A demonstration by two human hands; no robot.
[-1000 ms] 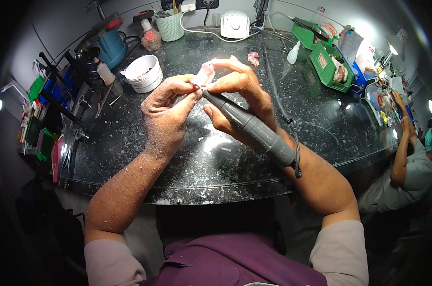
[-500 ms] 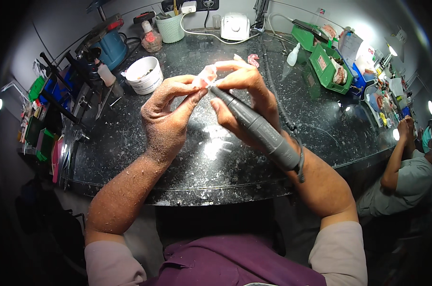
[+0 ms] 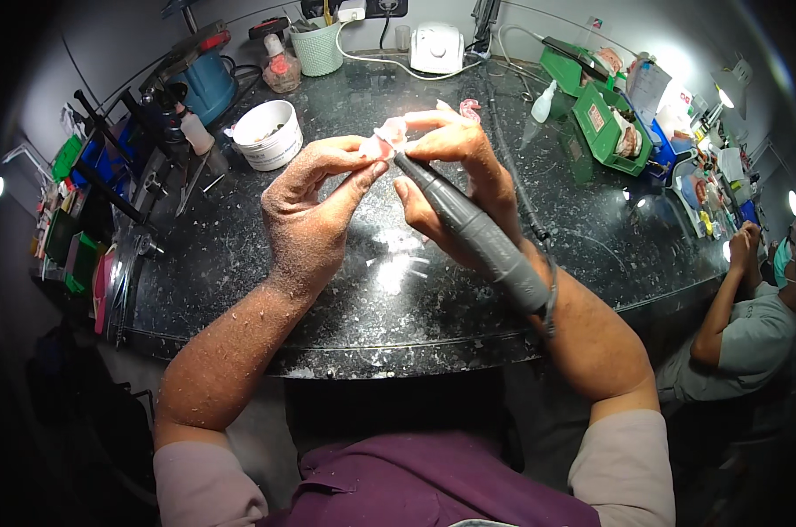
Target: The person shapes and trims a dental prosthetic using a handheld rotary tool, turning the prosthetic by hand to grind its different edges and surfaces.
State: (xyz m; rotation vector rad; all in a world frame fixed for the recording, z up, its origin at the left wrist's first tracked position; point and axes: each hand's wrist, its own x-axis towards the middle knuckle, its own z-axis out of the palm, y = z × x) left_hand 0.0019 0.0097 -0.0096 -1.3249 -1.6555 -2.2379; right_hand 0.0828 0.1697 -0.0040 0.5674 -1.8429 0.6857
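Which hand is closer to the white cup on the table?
Left. The left hand is just right of the white cup, pinching a small pink piece. The right hand is farther right, gripping a grey handheld grinder.

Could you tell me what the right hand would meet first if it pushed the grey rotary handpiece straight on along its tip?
Most likely the small pink acrylic piece pinched in the left hand; the grey rotary handpiece, held by the right hand, already points at it, though depth is unclear.
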